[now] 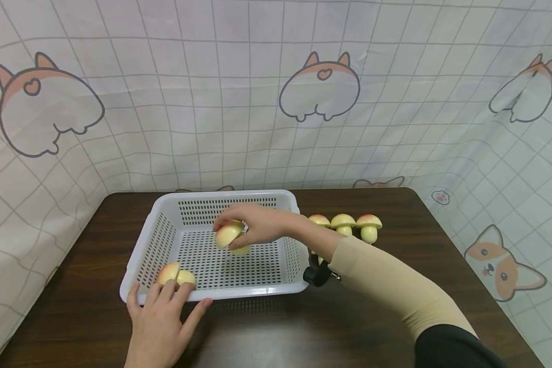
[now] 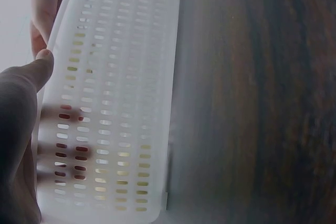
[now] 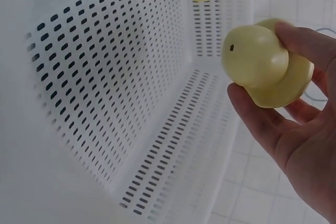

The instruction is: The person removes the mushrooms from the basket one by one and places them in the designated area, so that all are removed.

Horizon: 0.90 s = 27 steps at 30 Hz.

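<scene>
A white plastic basket (image 1: 276, 292) with slotted walls stands on the left of the table. My right hand (image 1: 259, 225) grips a toy mushroom (image 3: 254, 56) with a pale yellow stem and a red-tinged cap, above the basket floor. In the right wrist view its rounded stem points away from the palm, thumb and fingers around the cap. A second toy mushroom (image 1: 169, 273) lies inside the near left corner. My left hand (image 1: 161, 319) grips the near rim there, fingers over the inside and thumb outside; their dark shapes show through the wall (image 2: 121, 93) in the left wrist view.
Right of the basket, several more toy mushrooms (image 1: 342, 223) stand in a row, one partly hidden behind the right wrist and its black strap (image 1: 319, 273). The dark wooden table (image 1: 349, 317) backs onto a checked curtain (image 1: 248, 102) with corgi drawings.
</scene>
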Motion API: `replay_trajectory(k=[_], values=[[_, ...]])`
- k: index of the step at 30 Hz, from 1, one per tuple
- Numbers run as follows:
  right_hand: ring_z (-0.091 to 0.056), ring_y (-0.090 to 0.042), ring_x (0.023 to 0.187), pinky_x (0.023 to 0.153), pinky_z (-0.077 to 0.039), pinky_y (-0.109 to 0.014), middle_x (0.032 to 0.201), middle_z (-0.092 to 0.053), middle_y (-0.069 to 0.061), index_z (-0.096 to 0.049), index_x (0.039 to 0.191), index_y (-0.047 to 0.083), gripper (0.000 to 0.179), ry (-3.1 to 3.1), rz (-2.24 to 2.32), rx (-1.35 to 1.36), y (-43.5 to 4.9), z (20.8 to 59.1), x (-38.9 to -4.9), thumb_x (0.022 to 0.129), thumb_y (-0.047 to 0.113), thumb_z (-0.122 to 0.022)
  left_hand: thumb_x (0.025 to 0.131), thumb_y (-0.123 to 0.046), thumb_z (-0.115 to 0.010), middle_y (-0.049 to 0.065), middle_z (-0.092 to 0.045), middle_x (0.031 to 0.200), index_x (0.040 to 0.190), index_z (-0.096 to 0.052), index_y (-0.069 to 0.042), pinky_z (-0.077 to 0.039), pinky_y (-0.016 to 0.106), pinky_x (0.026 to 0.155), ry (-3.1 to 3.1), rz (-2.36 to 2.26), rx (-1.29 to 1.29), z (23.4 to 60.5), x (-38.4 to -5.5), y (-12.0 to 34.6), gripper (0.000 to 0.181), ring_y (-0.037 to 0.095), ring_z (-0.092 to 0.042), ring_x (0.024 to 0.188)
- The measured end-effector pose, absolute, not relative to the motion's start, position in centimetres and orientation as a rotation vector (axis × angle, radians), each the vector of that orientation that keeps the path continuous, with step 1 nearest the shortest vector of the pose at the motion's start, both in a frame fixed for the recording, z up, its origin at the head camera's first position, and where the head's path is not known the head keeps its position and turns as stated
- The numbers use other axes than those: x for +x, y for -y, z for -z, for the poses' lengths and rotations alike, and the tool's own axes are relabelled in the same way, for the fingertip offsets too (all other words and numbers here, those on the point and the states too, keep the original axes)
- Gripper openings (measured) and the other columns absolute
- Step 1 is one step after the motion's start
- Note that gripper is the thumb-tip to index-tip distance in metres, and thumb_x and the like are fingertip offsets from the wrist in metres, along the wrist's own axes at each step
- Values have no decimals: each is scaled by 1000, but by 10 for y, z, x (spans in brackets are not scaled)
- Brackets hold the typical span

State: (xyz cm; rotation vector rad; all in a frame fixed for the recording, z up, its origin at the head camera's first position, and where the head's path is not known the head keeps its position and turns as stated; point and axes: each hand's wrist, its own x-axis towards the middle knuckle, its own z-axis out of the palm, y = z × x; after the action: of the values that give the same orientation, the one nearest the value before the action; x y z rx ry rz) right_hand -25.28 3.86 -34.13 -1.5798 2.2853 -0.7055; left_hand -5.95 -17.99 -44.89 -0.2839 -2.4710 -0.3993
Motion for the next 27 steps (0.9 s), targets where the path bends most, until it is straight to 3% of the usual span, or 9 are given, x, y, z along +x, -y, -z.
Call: replay_trajectory(k=[11, 16, 20, 27], values=[[-56, -9, 110, 88, -50, -27, 127, -63, 4, -66, 131, 13, 43, -2269, 825, -1584, -57, 343, -246, 91, 17, -81, 95, -62, -61, 3, -56, 86, 97, -66, -16, -17, 76, 101, 2492, 402, -260, 449, -59, 179, 47, 35, -55, 88], [-57, -9, 107, 82, -54, -27, 127, -63, 7, -66, 130, 14, 42, -2259, 911, -1514, -68, 346, -243, 91, 17, -81, 96, -64, -58, 4, -56, 85, 96, -66, -15, -17, 76, 100, 2482, 398, -264, 450, -59, 179, 50, 37, -55, 87], [-58, -11, 107, 81, -57, -29, 126, -63, 7, -66, 130, 12, 43, -2226, 1011, -1450, -78, 346, -239, 90, 16, -82, 97, -66, -55, 5, -56, 85, 95, -66, -14, -17, 76, 100, 2471, 396, -269, 450, -60, 179, 53, 37, -55, 87], [-59, -15, 109, 82, -58, -35, 127, -63, 4, -64, 132, 12, 45, -2171, 1140, -1373, -94, 346, -233, 90, 14, -81, 95, -63, -60, 5, -56, 85, 95, -66, -14, -17, 76, 100, 2489, 394, -261, 448, -60, 178, 49, 38, -54, 88]])
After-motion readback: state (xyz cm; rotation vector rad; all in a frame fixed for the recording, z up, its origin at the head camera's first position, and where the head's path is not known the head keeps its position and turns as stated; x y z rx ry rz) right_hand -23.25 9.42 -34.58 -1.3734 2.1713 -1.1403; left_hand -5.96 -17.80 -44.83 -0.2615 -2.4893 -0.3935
